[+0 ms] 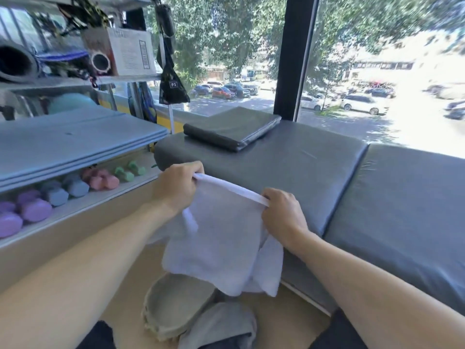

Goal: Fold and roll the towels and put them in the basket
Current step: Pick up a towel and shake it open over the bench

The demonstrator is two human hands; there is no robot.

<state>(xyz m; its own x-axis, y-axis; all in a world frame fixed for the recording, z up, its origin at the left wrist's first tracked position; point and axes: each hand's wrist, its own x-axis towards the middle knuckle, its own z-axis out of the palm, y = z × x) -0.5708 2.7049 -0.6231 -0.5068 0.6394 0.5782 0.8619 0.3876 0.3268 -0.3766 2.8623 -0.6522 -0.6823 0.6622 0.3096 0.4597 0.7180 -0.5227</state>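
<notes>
Left hand: your left hand (180, 188) pinches the far-left corner of the white towel (221, 245), fingers curled tight over the hem.
Right hand: your right hand (283, 212) pinches the other end of that same hem, thumb and fingers closed on the cloth.
Towel position: it hangs in the air between your hands, in front of the grey padded bench (327, 172) and right above the basket (173, 306) on the floor.
Towel axis: the held top edge runs from far left down to near right, slightly tilted, and the long axis drops straight down from it; the lower part bunches and doubles behind on the right side.
Basket: a grey woven one, near, between your knees; the part of its inside that shows holds nothing, the rest is hidden behind the towel.
Other cloth: a grey towel (224, 326) lies crumpled just beside the basket on its right, touching the rim as far as I can tell.
Progress: early going, I'd say; this towel is only stretched out, not folded or rolled, the grey one looks untouched, and nothing sits in the basket yet.
What is left: lay it flat on the bench, fold, roll, drop it in, then repeat.
Surroundings: a dark folded mat (231, 128) rests on the far end of the bench, coloured dumbbells (75, 187) line the shelf at left.
</notes>
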